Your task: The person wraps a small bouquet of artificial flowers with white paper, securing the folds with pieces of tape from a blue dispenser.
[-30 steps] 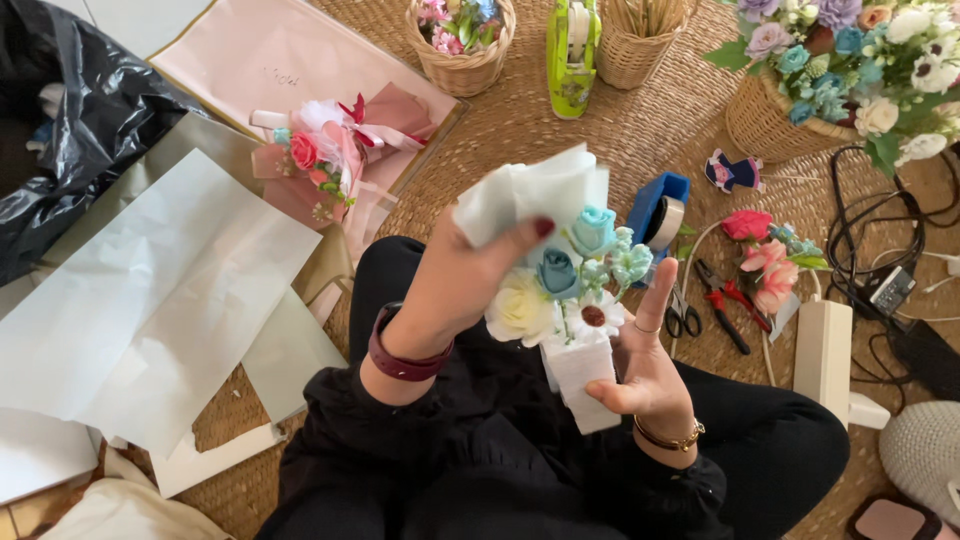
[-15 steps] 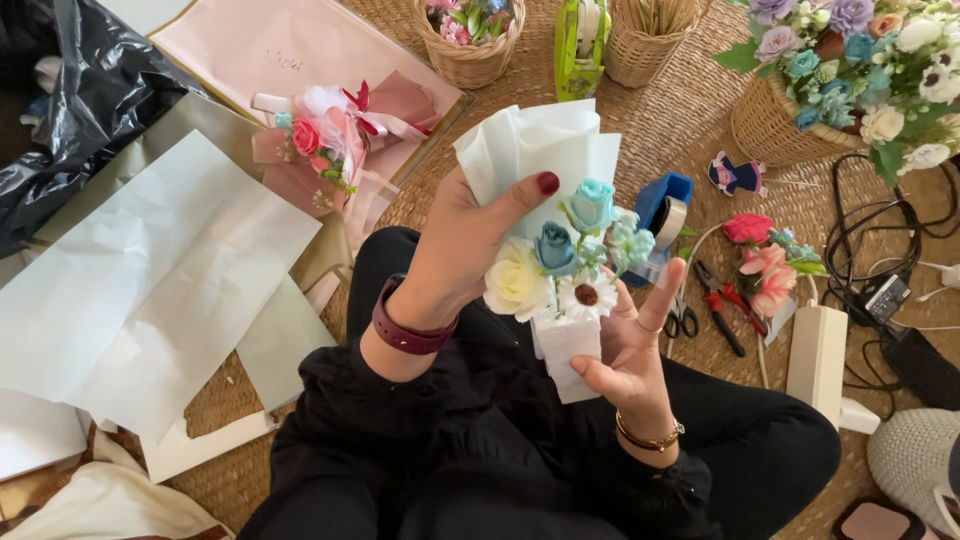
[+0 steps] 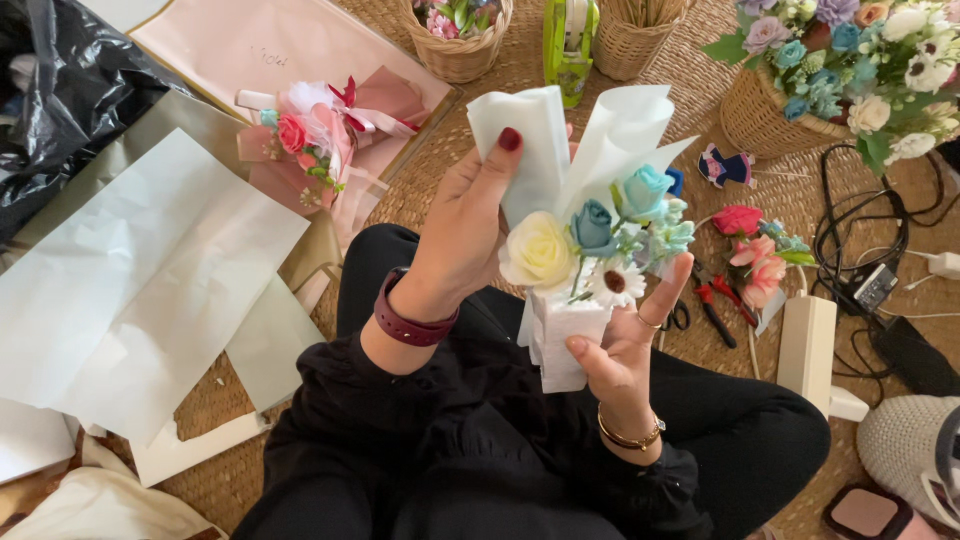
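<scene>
While I watch through the head camera, my right hand (image 3: 618, 352) is closed around the white-wrapped stem of a small bouquet (image 3: 597, 262), thumb pressed on the front of the wrap and the forefinger raised loose beside the daisy. The bouquet stands upright above that hand, over my lap, with a cream rose, blue roses and a white daisy showing at its top. My left hand (image 3: 472, 222) sits just to the left of the blooms, pinching a folded sheet of white tissue paper (image 3: 572, 140) between thumb and fingers, so the paper rises behind and above the flowers, touching them. On the woven mat (image 3: 400, 200), a finished pink bouquet (image 3: 320, 140) lies well off to the left, and red-handled pliers (image 3: 712, 305) lie near my right knee.
</scene>
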